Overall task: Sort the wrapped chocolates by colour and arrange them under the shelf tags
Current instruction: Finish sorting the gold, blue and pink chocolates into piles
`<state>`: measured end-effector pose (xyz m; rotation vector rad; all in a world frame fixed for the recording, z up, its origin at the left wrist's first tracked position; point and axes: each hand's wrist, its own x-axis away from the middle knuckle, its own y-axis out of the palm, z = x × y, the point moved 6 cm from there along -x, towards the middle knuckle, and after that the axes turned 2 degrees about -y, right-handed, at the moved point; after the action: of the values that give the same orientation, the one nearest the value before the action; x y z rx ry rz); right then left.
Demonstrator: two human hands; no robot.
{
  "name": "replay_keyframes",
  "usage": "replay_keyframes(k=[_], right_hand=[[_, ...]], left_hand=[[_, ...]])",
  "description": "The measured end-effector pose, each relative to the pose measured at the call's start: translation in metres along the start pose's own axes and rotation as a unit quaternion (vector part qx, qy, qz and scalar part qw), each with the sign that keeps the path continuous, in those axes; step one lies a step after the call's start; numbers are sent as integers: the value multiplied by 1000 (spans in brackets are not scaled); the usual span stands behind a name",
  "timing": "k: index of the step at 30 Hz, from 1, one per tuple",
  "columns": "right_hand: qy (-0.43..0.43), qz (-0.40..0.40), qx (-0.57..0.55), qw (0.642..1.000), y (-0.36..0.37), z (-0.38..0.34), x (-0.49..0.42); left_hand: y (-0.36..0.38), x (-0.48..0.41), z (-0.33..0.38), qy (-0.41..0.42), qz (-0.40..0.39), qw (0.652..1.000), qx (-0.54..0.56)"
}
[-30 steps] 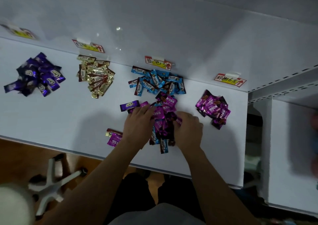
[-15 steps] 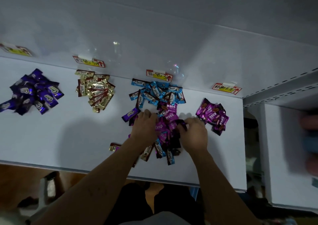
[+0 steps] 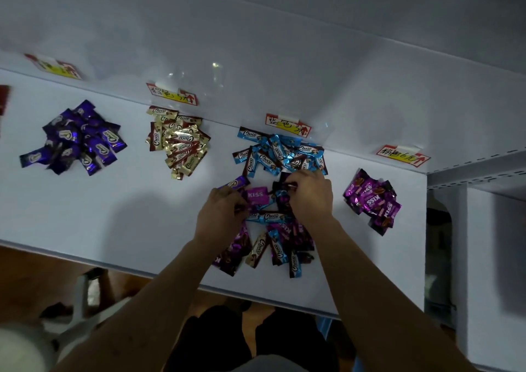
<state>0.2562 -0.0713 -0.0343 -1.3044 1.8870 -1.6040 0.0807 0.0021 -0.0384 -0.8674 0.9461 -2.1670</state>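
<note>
Chocolates: the mixed pile (image 3: pixel 267 229) lies on the shelf (image 3: pixel 128 201) near its front edge, touching the blue pile (image 3: pixel 280 152) behind it.
Sorted piles: purple pile (image 3: pixel 76 141), gold pile (image 3: pixel 178 141), blue pile and pink pile (image 3: pixel 371 198), each below one of the tags (image 3: pixel 287 125) on the back wall.
Handling (judged): small, light bars. The foil looks slick and crinkly, so pieces probably slide over one another, and the filling is likely firm but crushable.
Grasp point (judged): a crimped wrapper end, or across the narrow sides, with thumb and forefinger. A light pinch should do.
Left hand (image 3: pixel 220 220): palm down on the pile's left side, with the fingers curled onto the wrappers. Whether they grip a piece cannot be told.
Right hand (image 3: pixel 310 198): at the pile's far right corner, just below the blue pile. Thumb and forefinger are pinched together on a dark wrapper (image 3: pixel 287 185), the other fingers bent.
Arms: both bare forearms reach forward from the lower edge and converge on the pile, wrists low over the shelf.
</note>
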Motion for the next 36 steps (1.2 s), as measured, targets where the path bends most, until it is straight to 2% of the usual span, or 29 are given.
replay_keyframes(k=[4, 10, 13, 17, 19, 23, 25, 27, 30, 32, 34, 36], right_hand=[[18, 13, -2, 1000, 2, 6, 2], [41, -29, 0, 999, 14, 9, 3], [45, -28, 4, 999, 12, 8, 1], [27, 5, 41, 999, 9, 7, 8], [41, 25, 18, 999, 7, 10, 11], [53, -1, -52, 997, 6, 12, 7], [52, -4, -99, 994, 3, 13, 7], [80, 12, -195, 977, -11, 17, 14], [126, 77, -356, 923, -45, 26, 33], [136, 107, -396, 902, -61, 30, 46], [110, 64, -334, 934, -60, 29, 51], [71, -23, -217, 973, -46, 24, 51]], left_hand=[[5, -2, 3, 50, 20, 998, -33], [10, -7, 7, 95, -33, 988, -121], [10, -14, 11, 113, -60, 976, -177], [9, -15, 20, 159, -49, 953, -254], [9, -15, 22, 154, -64, 962, -215], [-5, -15, 17, 90, -56, 994, -15], [-13, -10, 13, 50, -43, 995, 77], [-19, -5, 8, -1, -37, 988, 152], [-21, 4, 0, -29, -40, 992, 118], [-19, 12, -5, -17, -56, 995, 84], [-17, 19, -7, -2, -79, 995, 66], [-17, 25, -11, 3, -99, 994, 42]])
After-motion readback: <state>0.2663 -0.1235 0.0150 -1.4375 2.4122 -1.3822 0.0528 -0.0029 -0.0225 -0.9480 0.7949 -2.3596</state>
